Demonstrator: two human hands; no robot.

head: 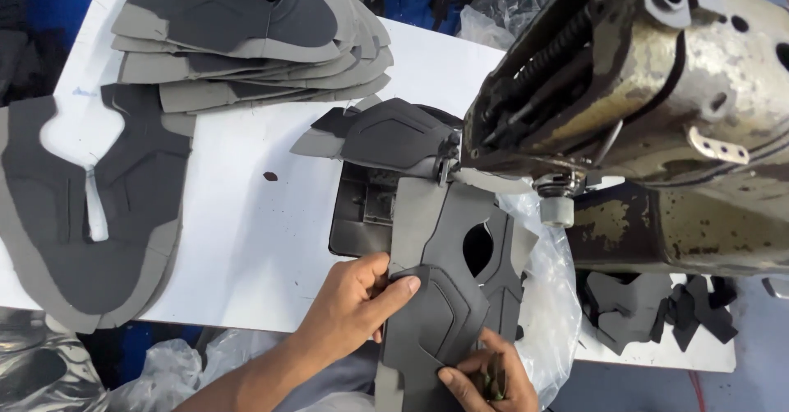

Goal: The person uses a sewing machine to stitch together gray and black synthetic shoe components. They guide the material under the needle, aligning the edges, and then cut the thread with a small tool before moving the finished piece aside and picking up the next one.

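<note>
A grey and black shoe upper piece lies under the head of a worn sewing machine, its far end curling out behind the needle area. My left hand presses on the piece's left edge, thumb on top of a black overlay. My right hand pinches the piece's near end from below, fingers curled around the material. The needle itself is hidden by the machine head.
A fanned stack of similar grey and black uppers sits at the table's far left. One flat upper lies at the left edge. Small black cut pieces lie under the machine at right. Clear plastic bags hang by the table's front.
</note>
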